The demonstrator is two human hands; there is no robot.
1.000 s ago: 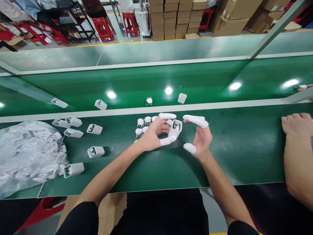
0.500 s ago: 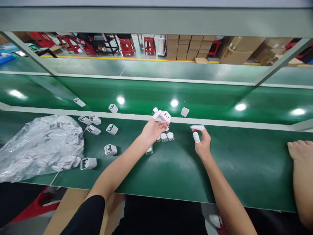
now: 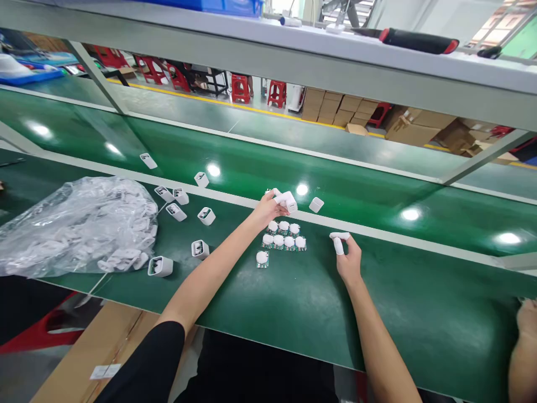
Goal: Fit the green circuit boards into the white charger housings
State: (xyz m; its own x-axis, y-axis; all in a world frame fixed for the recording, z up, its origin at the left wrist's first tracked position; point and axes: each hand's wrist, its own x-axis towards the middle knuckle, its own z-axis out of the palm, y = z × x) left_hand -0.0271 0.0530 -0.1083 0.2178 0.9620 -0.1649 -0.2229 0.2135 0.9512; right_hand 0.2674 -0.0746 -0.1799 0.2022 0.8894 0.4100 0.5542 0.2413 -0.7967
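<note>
My left hand [image 3: 268, 210], with white finger cots on, is closed around a white charger [image 3: 290, 205] above the back of the bench. Below it, small circuit boards [image 3: 278, 240] with round white tops lie in rows, and one single board [image 3: 262, 258] sits nearer to me. My right hand [image 3: 347, 257] hovers to the right of the boards, its cotted thumb and forefinger brought together with nothing visible between them. Behind and between the hands lies a white cap-like piece [image 3: 316, 205]. Several open white charger housings [image 3: 161, 266] stand on the left.
A clear plastic bag [image 3: 84, 229] full of white parts covers the bench's left side. Across the back runs a pale ledge [image 3: 235, 197], with a shelf beam [image 3: 268, 61] overhead holding a black-and-red handled tool [image 3: 419, 41]. Another person's hand [image 3: 527, 319] rests at the right edge.
The view has tilted and shifted, showing the shelf top. The charger in my left hand has turned, its port face now angled away. My right thumb and forefinger have drawn together.
</note>
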